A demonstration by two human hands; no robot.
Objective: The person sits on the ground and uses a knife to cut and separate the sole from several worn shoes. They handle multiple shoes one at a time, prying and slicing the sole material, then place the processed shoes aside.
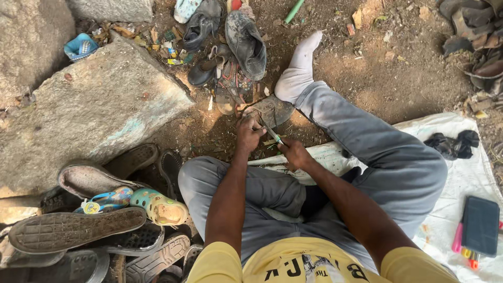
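We're looking straight down at a person seated on the ground, and both hands meet just above the knees. The left hand (249, 133) is curled tight over the near edge of a worn shoe sole (272, 111), pinning it to the dirt. At four o'clock from it, the right hand (294, 153) is closed around a slim tool with a green handle (274, 138), whose tip points up toward eleven o'clock and meets the sole between the two hands. The sole lies just beside the white-socked foot (298, 71), which stretches away at one o'clock.

At twelve o'clock from the hands we see a heap of old shoes (230, 47). At nine o'clock sits a big flat stone (89, 110), and at seven o'clock a pile of sandals and soles (105, 220). Over at four o'clock, on the white sack (461, 178), lies a dark case (481, 224), with a black cloth (451, 144) at three o'clock.
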